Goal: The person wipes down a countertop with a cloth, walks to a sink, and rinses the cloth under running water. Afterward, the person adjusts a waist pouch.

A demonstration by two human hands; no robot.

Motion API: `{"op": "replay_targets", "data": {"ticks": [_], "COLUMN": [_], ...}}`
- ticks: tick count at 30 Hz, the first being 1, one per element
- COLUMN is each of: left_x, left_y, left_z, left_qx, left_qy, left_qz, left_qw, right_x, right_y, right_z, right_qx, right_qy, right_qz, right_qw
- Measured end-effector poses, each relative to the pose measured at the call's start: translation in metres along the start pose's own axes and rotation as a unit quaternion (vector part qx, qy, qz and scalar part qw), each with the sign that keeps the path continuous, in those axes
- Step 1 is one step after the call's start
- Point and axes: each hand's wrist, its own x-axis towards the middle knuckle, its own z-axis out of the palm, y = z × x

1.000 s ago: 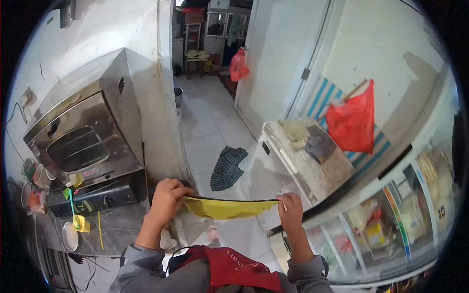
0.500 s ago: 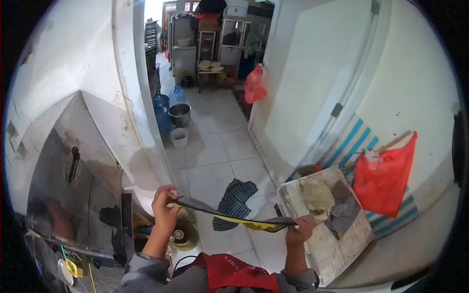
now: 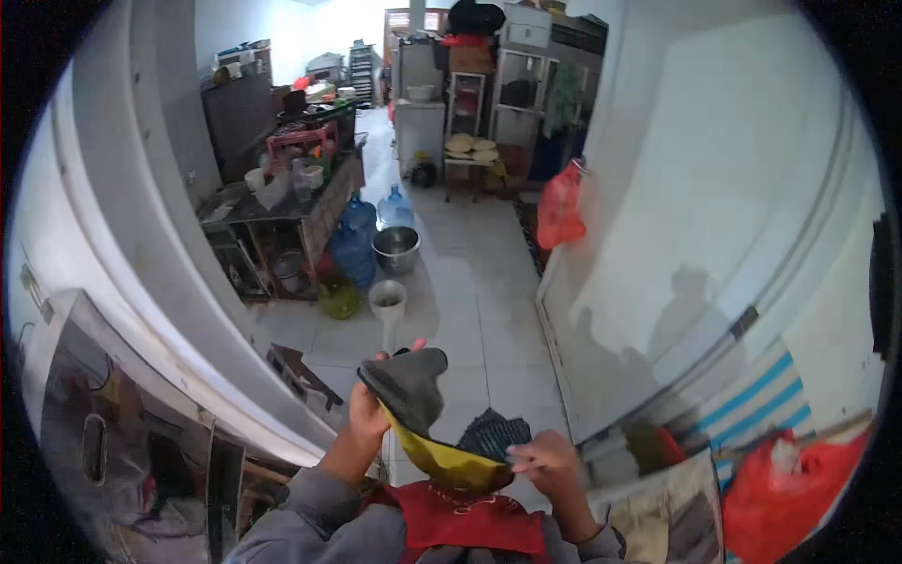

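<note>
- Slanting from far left to near right: yellow-and-grey cloth [image 3: 440,458].
- Left hand [image 3: 368,406] curls closed around its far end.
- Right hand [image 3: 547,458] seemingly pinches the near corner, fingertips blurred.

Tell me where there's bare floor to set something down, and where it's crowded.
The tiled floor looks bare between the white bucket and the white door, beyond the striped cloth. That cloth lies past the held yellow-and-grey piece. It's crowded at left: metal pot, white bucket and blue water jugs stand near the laden table.
</note>
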Motion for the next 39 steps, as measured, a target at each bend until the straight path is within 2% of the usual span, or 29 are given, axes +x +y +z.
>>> {"op": "replay_targets", "data": {"ticks": [2, 5, 8, 9, 10, 12, 13, 14, 15, 16, 18, 19, 20, 22, 23, 25, 26, 28, 29, 30, 32, 33, 35, 36, 38, 39], "left_x": [0.03, 0.064, 0.096, 0.106, 0.118, 0.142, 0.156, 0.17, 0.182, 0.194, 0.223, 0.236, 0.246, 0.266, 0.271, 0.274, 0.274, 0.274, 0.272, 0.269, 0.263, 0.262, 0.263, 0.264, 0.268, 0.273], "left_y": [0.005, 0.01, 0.022, 0.028, 0.035, 0.046, 0.055, 0.065, 0.075, 0.085, 0.109, 0.124, 0.137, 0.166, 0.182, 0.212, 0.223, 0.245, 0.256, 0.267, 0.29, 0.302, 0.325, 0.336, 0.359, 0.369], "left_z": [0.004, 0.0, -0.013, -0.026, -0.031, -0.038, -0.044, -0.05, -0.053, -0.061, -0.076, -0.082, -0.09, -0.104, -0.11, -0.123, -0.128, -0.135, -0.138, -0.142, -0.15, -0.152, -0.159, -0.165, -0.175, -0.18], "left_qx": [0.017, 0.021, 0.05, 0.034, 0.016, 0.046, -0.008, -0.062, -0.018, -0.016, 0.029, 0.036, 0.034, 0.042, 0.044, 0.123, 0.124, 0.165, 0.181, 0.186, 0.307, 0.312, 0.465, 0.466, 0.679, 0.683], "left_qy": [0.024, 0.002, -0.015, 0.019, 0.054, 0.028, 0.023, 0.016, 0.007, 0.0, -0.107, -0.131, -0.128, -0.174, -0.168, -0.138, -0.129, -0.086, -0.046, -0.039, 0.057, 0.064, 0.144, 0.155, 0.189, 0.199], "left_qz": [0.019, 0.032, 0.057, 0.05, 0.04, 0.055, 0.04, 0.023, 0.03, 0.039, 0.014, 0.013, 0.021, 0.004, 0.009, -0.005, -0.001, 0.06, 0.081, 0.089, 0.124, 0.135, 0.125, 0.139, 0.112, 0.126], "left_qw": [0.999, 0.999, 0.997, 0.998, 0.998, 0.997, 0.999, 0.998, 0.999, 0.999, 0.994, 0.991, 0.991, 0.984, 0.985, 0.983, 0.984, 0.981, 0.979, 0.978, 0.942, 0.938, 0.865, 0.86, 0.7, 0.691], "right_x": [0.036, 0.084, 0.121, 0.132, 0.142, 0.164, 0.173, 0.181, 0.189, 0.199, 0.231, 0.25, 0.267, 0.305, 0.324, 0.353, 0.358, 0.371, 0.382, 0.393, 0.421, 0.431, 0.451, 0.462, 0.491, 0.502], "right_y": [0.028, 0.067, 0.098, 0.111, 0.124, 0.149, 0.164, 0.18, 0.196, 0.213, 0.249, 0.256, 0.265, 0.279, 0.282, 0.29, 0.301, 0.321, 0.325, 0.327, 0.328, 0.336, 0.358, 0.367, 0.38, 0.387], "right_z": [0.014, 0.04, 0.063, 0.07, 0.079, 0.101, 0.115, 0.13, 0.145, 0.159, 0.188, 0.197, 0.204, 0.218, 0.224, 0.238, 0.25, 0.276, 0.284, 0.293, 0.313, 0.328, 0.366, 0.385, 0.425, 0.447], "right_qx": [0.041, 0.014, 0.047, 0.048, 0.05, 0.065, 0.065, 0.111, 0.155, 0.152, 0.16, 0.297, 0.296, 0.155, 0.158, 0.274, 0.279, 0.419, 0.465, 0.468, 0.502, 0.504, 0.518, 0.516, 0.54, 0.552], "right_qy": [-0.031, -0.242, -0.294, -0.343, -0.349, -0.32, -0.323, -0.264, -0.204, -0.207, -0.227, -0.282, -0.29, -0.416, -0.423, -0.396, -0.403, -0.323, -0.321, -0.331, -0.356, -0.368, -0.395, -0.411, -0.421, -0.425], "right_qz": [-0.029, 0.002, 0.024, 0.047, 0.038, 0.101, 0.092, 0.122, 0.152, 0.142, 0.109, 0.193, 0.193, 0.258, 0.256, 0.25, 0.25, 0.274, 0.314, 0.311, 0.315, 0.309, 0.32, 0.314, 0.303, 0.297], "right_qw": [0.998, 0.97, 0.954, 0.937, 0.935, 0.94, 0.94, 0.95, 0.955, 0.956, 0.954, 0.892, 0.89, 0.858, 0.855, 0.84, 0.835, 0.803, 0.763, 0.758, 0.723, 0.718, 0.688, 0.683, 0.664, 0.653]}}
